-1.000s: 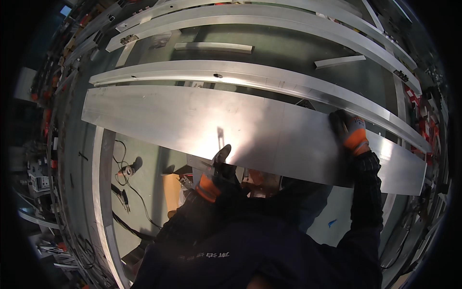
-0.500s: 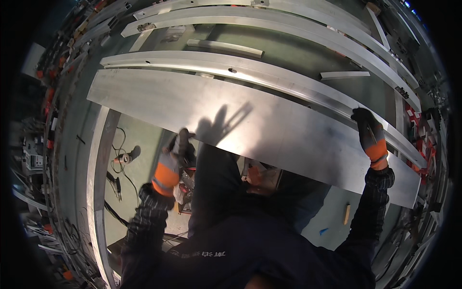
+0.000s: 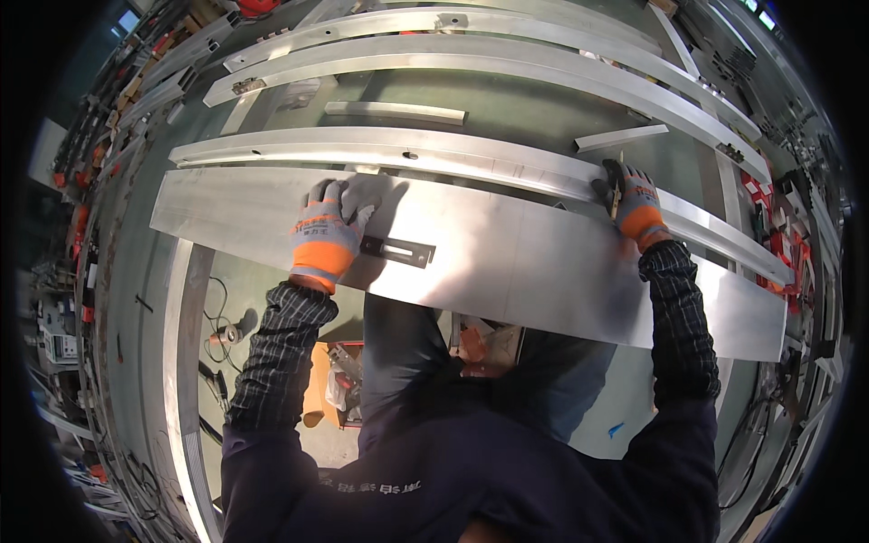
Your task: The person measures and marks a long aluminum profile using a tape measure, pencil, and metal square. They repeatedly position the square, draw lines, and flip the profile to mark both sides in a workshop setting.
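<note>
Left hand (image 3: 328, 233), gloved, is lying open and flat on a long brushed aluminium sheet (image 3: 507, 262); right hand (image 3: 634, 206) is gripping its far edge, sheet glaring white in sunlight.

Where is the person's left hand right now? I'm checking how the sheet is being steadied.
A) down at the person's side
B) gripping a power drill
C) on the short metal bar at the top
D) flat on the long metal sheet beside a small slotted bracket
D: the gloved left hand lies flat on the metal sheet, right beside the small slotted bracket.
</note>
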Demonstrator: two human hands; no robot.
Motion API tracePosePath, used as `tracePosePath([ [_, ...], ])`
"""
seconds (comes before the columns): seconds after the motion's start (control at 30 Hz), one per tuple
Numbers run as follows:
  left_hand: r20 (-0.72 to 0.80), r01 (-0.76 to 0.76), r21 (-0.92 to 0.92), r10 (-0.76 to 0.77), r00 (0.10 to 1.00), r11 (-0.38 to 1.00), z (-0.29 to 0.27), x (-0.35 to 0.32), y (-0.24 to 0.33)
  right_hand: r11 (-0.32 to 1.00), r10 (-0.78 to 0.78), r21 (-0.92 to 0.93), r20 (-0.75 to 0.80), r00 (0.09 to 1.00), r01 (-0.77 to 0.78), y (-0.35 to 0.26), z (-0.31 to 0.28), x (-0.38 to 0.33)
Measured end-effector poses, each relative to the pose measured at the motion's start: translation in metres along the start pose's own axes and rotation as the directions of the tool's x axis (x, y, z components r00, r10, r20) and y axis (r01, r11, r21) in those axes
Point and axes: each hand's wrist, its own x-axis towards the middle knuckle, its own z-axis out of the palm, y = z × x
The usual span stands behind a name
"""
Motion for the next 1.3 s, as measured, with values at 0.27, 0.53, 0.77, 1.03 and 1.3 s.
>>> tracePosePath([
  [0.27,-0.010,-0.434,0.067,0.435,0.900,0.899,0.046,0.127,0.008,0.993,-0.111,-0.047,0.038,0.993,0.113,0.005,0.019,0.018],
  [0.53,0.465,-0.368,0.086,0.290,0.837,0.926,0.064,0.183,0.025,0.978,-0.199,0.052,-0.079,0.977,0.204,0.025,0.020,0.025],
  [0.77,0.408,-0.453,0.143,0.365,0.837,0.880,0.064,0.204,0.029,0.984,-0.169,-0.055,-0.043,0.985,0.167,0.035,0.015,0.038],
  [1.03,0.379,-0.448,0.051,0.397,0.836,0.893,0.031,0.200,0.041,0.976,-0.155,0.133,-0.117,0.981,0.170,0.049,-0.002,0.020],
  [1.3,0.355,-0.482,0.005,0.449,0.820,0.876,-0.008,0.177,0.026,0.933,-0.295,0.230,0.050,0.954,0.277,0.030,-0.050,0.001],
])
